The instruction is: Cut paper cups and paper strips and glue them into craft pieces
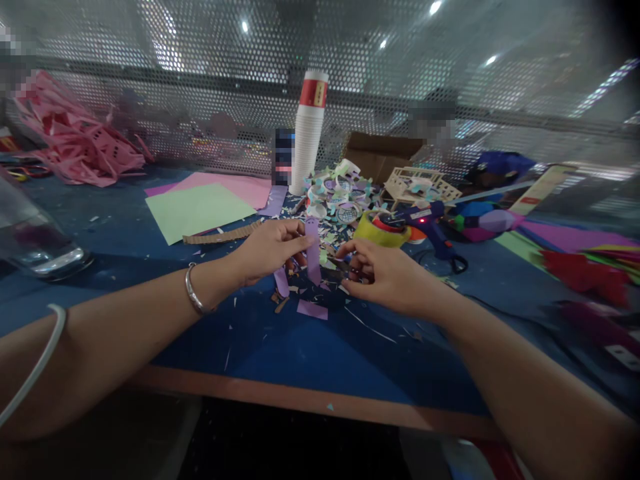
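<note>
My left hand (270,250) pinches a narrow purple paper strip (313,257) that stands upright above the blue tabletop (300,347). My right hand (387,277) is closed just right of the strip, its fingers round a dark tool that looks like scissors; I cannot make it out for sure. Small purple offcuts (313,309) lie on the table under both hands. A silver bangle (193,290) sits on my left wrist.
Green and pink paper sheets (200,207) lie at back left beside a corrugated cardboard strip (220,235). A stack of paper cups (309,133), tape rolls (383,229), a blue glue gun (435,230), paper scraps (340,197) and a perforated metal screen (350,80) stand behind.
</note>
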`<state>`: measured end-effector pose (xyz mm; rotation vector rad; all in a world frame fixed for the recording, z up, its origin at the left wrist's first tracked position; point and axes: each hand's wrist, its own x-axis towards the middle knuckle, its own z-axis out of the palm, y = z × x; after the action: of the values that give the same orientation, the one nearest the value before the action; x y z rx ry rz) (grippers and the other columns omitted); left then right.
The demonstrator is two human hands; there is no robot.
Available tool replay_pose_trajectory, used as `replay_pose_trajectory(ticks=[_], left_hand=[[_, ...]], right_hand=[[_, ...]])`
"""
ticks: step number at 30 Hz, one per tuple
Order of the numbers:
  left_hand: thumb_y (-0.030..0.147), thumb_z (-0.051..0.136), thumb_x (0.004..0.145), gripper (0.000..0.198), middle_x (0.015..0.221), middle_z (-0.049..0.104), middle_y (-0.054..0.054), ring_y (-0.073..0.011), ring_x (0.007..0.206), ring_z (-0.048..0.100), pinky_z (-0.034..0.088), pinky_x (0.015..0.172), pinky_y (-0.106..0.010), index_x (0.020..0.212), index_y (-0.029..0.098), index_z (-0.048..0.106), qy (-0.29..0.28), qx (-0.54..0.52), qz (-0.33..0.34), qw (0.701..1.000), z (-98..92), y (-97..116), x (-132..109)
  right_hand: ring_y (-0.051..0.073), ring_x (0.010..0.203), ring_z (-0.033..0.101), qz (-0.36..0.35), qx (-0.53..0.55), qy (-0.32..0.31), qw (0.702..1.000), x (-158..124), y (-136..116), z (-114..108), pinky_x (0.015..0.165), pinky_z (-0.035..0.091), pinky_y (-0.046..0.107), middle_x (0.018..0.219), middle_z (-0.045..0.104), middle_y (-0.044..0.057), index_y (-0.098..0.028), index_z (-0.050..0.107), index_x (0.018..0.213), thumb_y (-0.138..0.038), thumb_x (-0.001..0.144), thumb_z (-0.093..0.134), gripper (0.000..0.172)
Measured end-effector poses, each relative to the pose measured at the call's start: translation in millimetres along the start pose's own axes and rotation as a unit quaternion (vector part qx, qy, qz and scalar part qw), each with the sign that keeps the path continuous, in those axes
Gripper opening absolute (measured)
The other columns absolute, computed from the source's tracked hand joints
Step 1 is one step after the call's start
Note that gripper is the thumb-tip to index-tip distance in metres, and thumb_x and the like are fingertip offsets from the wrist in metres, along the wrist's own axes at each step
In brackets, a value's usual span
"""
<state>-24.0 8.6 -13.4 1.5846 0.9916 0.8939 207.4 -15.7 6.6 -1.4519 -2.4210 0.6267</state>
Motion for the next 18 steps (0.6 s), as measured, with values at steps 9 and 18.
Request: replay_pose_trajectory(ticks=[9, 18], left_hand=[[0.034, 0.062, 0.089, 0.016, 0.08, 0.062, -0.004, -0.0143, 0.072, 0.057, 0.049, 0.06, -0.026, 0.08, 0.02, 0.06, -0.001, -0.027, -0.038, 0.999, 0.0, 5.7, -2.9], [0.031, 0.06, 0.091, 0.015, 0.076, 0.063, -0.001, -0.0155, 0.066, 0.067, 0.057, 0.076, -0.036, 0.082, 0.021, 0.053, -0.05, -0.134, -0.086, 0.986, 5.0, 7.2, -5.3]], right_hand=[[0.019, 0.074, 0.063, -0.002, 0.016, 0.013, 1.0, -3.5, 0.3, -5.8, 0.064, 0.046, 0.031, 0.089, 0.071, 0.005, -0.02, 0.061, 0.131, -0.041, 0.091, 0.059, 0.045], [0.024, 0.104, 0.069, -0.033, -0.001, -0.009, 0.999, -3.4, -3.8, -2.3, 0.085, 0.052, 0.033, 0.123, 0.073, 0.008, -0.024, 0.06, 0.138, -0.042, 0.096, 0.055, 0.046]])
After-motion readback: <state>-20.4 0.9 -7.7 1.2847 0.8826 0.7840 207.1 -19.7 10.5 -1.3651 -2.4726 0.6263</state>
